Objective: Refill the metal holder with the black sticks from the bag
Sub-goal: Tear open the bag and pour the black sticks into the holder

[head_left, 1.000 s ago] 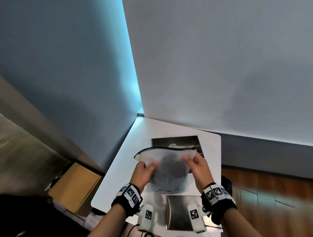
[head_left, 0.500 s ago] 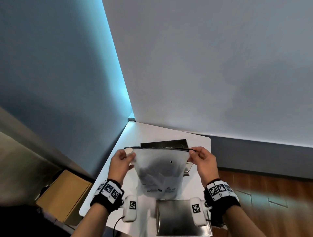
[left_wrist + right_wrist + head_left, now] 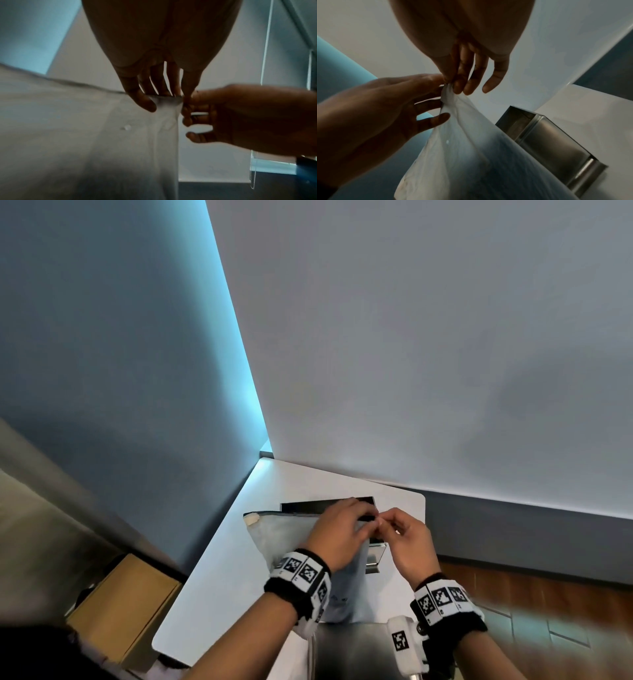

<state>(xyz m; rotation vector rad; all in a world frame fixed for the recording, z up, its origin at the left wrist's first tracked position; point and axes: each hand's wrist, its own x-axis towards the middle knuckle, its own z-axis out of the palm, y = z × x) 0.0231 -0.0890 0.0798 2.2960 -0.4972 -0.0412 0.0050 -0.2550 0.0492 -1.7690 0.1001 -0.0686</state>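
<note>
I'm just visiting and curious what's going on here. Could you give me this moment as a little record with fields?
left hand: pinches the top right corner of the frosted plastic zip bag
right hand: pinches the same corner
bag: held up above the white table, zip edge uppermost
open shiny metal box holder: on the table behind the bag
black sticks: dark shape inside the bag, indistinct

The bag (image 3: 274,534) is frosted, milky white with a dark zip line along its top edge and a darker grey shade low inside. The metal holder (image 3: 556,146) is brushed silver-grey. The counter (image 3: 239,570) is plain white. Both wristbands (image 3: 301,575) are black with black-and-white square-pattern tags.
</note>
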